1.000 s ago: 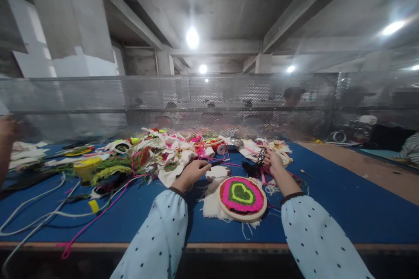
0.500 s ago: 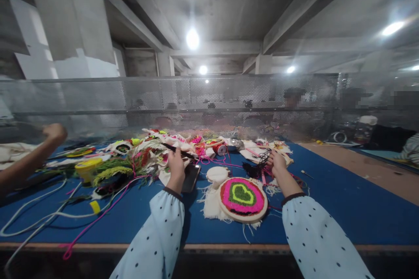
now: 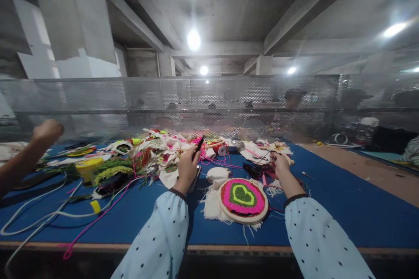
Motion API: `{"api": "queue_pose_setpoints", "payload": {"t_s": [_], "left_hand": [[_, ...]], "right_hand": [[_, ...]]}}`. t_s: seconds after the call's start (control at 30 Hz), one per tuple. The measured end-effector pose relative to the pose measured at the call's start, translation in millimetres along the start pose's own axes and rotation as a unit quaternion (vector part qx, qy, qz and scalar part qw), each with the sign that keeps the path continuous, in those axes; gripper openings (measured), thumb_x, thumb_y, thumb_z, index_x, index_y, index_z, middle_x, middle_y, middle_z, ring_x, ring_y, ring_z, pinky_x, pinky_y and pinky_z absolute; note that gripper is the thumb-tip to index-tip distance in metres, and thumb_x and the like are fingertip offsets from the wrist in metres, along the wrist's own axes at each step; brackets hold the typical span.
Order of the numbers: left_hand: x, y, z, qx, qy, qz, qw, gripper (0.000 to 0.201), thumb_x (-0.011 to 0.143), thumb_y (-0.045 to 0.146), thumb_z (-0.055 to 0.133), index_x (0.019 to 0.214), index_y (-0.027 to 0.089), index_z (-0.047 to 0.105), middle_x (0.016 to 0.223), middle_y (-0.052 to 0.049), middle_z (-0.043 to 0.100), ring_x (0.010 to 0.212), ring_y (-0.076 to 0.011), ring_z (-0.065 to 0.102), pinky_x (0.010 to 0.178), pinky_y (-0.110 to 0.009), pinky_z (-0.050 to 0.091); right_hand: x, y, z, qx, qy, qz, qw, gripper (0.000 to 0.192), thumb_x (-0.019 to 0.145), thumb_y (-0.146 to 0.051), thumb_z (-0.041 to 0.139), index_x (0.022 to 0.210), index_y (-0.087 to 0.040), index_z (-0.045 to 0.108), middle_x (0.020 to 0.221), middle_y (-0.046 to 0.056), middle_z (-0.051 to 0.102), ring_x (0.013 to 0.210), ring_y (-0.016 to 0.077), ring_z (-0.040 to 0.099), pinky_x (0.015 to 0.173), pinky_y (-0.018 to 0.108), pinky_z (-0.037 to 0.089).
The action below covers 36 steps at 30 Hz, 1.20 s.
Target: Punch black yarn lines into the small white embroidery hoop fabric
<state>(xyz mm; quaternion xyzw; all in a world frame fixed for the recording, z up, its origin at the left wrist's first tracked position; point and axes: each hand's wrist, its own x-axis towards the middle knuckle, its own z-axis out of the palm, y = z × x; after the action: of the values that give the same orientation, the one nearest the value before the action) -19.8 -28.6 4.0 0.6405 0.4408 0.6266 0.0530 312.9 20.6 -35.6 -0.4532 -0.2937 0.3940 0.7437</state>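
Two hands in dotted pale sleeves are working over a wide blue bench [image 3: 343,200], which is carrying everything here. Along its far edge a long heap of cloth scraps and yarn [image 3: 153,150] is lying, running from the far left corner toward the middle, with white cord [image 3: 49,216] and a pink strand [image 3: 98,218] trailing down to the near edge on the left. Close to the near edge, about midway, an embroidery hoop [image 3: 242,200] is lying flat, showing a green heart ringed in pink and red (its loose cloth is fraying out on the left side). Behind the hoop a small tangle of black yarn [image 3: 257,170] is sitting, and the right hand [image 3: 282,166] is resting at it, fingers curled in on the strands, though how firmly they are pinching I cannot tell. The left hand [image 3: 187,166] is lifting above the heap's near side, fingers clamped around a slim dark tool [image 3: 199,144] whose tip is pointing up and away. Just under that hand a dark phone [image 3: 195,174] is lying flat. A yellow tub [image 3: 87,168] is standing among the scraps toward the left edge. Another person's fist [image 3: 48,130] is hanging over the far left corner
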Motion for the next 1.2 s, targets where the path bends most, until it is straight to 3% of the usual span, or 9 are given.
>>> {"api": "queue_pose_setpoints", "payload": {"t_s": [0.07, 0.17, 0.23, 0.33, 0.47, 0.63, 0.9, 1.03, 1.2], "left_hand": [[-8.4, 3.9, 8.3, 0.033, -0.072, 0.056, 0.995, 0.012, 0.075, 0.030, 0.059, 0.083, 0.023, 0.066, 0.074, -0.004, 0.063, 0.071, -0.0182, 0.057, 0.068, -0.024, 0.040], [-19.7, 9.6, 20.2, 0.038, -0.154, 0.098, 0.982, 0.017, 0.075, 0.033, 0.060, 0.088, 0.025, 0.067, 0.080, -0.005, 0.067, 0.075, -0.0194, 0.059, 0.071, -0.025, 0.041], [-24.9, 12.4, 26.1, 0.014, -0.175, 0.087, 0.981, 0.019, 0.075, 0.034, 0.060, 0.091, 0.026, 0.067, 0.085, -0.005, 0.068, 0.078, -0.0200, 0.060, 0.073, -0.026, 0.041], [-27.4, 12.6, 30.6, -0.005, -0.176, 0.063, 0.982, 0.021, 0.075, 0.034, 0.060, 0.093, 0.026, 0.067, 0.089, -0.004, 0.068, 0.079, -0.0195, 0.060, 0.072, -0.025, 0.042], [-24.3, 6.7, 30.1, 0.042, -0.164, 0.094, 0.981, 0.021, 0.077, 0.033, 0.058, 0.096, 0.026, 0.067, 0.091, -0.004, 0.068, 0.079, -0.0181, 0.061, 0.071, -0.023, 0.042], [-21.8, 1.3, 26.4, 0.136, -0.171, 0.132, 0.967, 0.024, 0.080, 0.035, 0.056, 0.100, 0.025, 0.065, 0.096, -0.004, 0.067, 0.085, -0.0170, 0.059, 0.075, -0.024, 0.042], [-12.5, -8.5, 15.8, 0.230, -0.175, 0.129, 0.949, 0.022, 0.081, 0.031, 0.055, 0.096, 0.021, 0.067, 0.086, -0.005, 0.064, 0.079, -0.0170, 0.057, 0.069, -0.025, 0.041], [-8.3, -11.4, 9.4, 0.243, -0.161, 0.118, 0.949, 0.022, 0.082, 0.030, 0.053, 0.096, 0.020, 0.067, 0.085, -0.005, 0.063, 0.079, -0.0180, 0.057, 0.067, -0.025, 0.039], [-8.1, -12.4, 9.4, 0.245, -0.170, 0.115, 0.948, 0.024, 0.083, 0.032, 0.052, 0.098, 0.021, 0.066, 0.085, -0.006, 0.063, 0.079, -0.0181, 0.057, 0.067, -0.025, 0.039]], "right_hand": [[-13.7, 2.0, 15.9, -0.030, -0.016, 0.011, 0.999, 0.014, 0.067, -0.017, 0.057, 0.069, -0.019, 0.044, 0.044, -0.009, 0.046, 0.028, 0.0045, 0.040, 0.026, 0.013, 0.029], [-47.3, 5.3, 43.7, -0.068, -0.103, 0.029, 0.992, 0.021, 0.061, -0.015, 0.064, 0.078, -0.019, 0.052, 0.053, -0.006, 0.054, 0.033, 0.0070, 0.048, 0.027, 0.014, 0.031], [-75.0, 7.3, 60.1, -0.073, -0.278, 0.052, 0.957, 0.036, 0.064, -0.020, 0.064, 0.096, -0.023, 0.050, 0.073, -0.003, 0.060, 0.043, 0.0077, 0.055, 0.031, 0.015, 0.035], [-109.6, 10.5, 74.6, -0.055, -0.455, 0.108, 0.882, 0.057, 0.065, -0.025, 0.067, 0.114, -0.029, 0.038, 0.091, 0.000, 0.060, 0.058, 0.0124, 0.062, 0.039, 0.018, 0.042], [-122.2, 15.4, 77.1, -0.107, -0.526, 0.146, 0.831, 0.040, 0.070, -0.036, 0.065, 0.102, -0.020, 0.046, 0.064, -0.005, 0.056, 0.042, 0.0073, 0.051, 0.037, 0.017, 0.036], [-103.1, 17.4, 72.4, -0.102, -0.476, 0.128, 0.864, 0.033, 0.067, -0.043, 0.067, 0.073, -0.017, 0.047, 0.043, -0.013, 0.027, 0.031, -0.0001, 0.020, 0.032, 0.015, 0.013], [-61.0, 6.5, 53.8, -0.039, -0.229, 0.074, 0.970, 0.031, 0.066, -0.034, 0.063, 0.062, -0.020, 0.036, 0.038, -0.013, 0.022, 0.029, 0.0014, 0.018, 0.031, 0.014, 0.011], [-41.2, -2.5, 36.1, 0.016, -0.130, 0.060, 0.990, 0.025, 0.067, -0.027, 0.059, 0.062, -0.020, 0.036, 0.036, -0.013, 0.022, 0.028, 0.0018, 0.017, 0.030, 0.015, 0.011], [-25.5, -4.5, 21.9, 0.029, -0.082, 0.060, 0.994, 0.024, 0.069, -0.025, 0.057, 0.062, -0.020, 0.035, 0.036, -0.013, 0.023, 0.028, 0.0022, 0.017, 0.029, 0.016, 0.014]]}}
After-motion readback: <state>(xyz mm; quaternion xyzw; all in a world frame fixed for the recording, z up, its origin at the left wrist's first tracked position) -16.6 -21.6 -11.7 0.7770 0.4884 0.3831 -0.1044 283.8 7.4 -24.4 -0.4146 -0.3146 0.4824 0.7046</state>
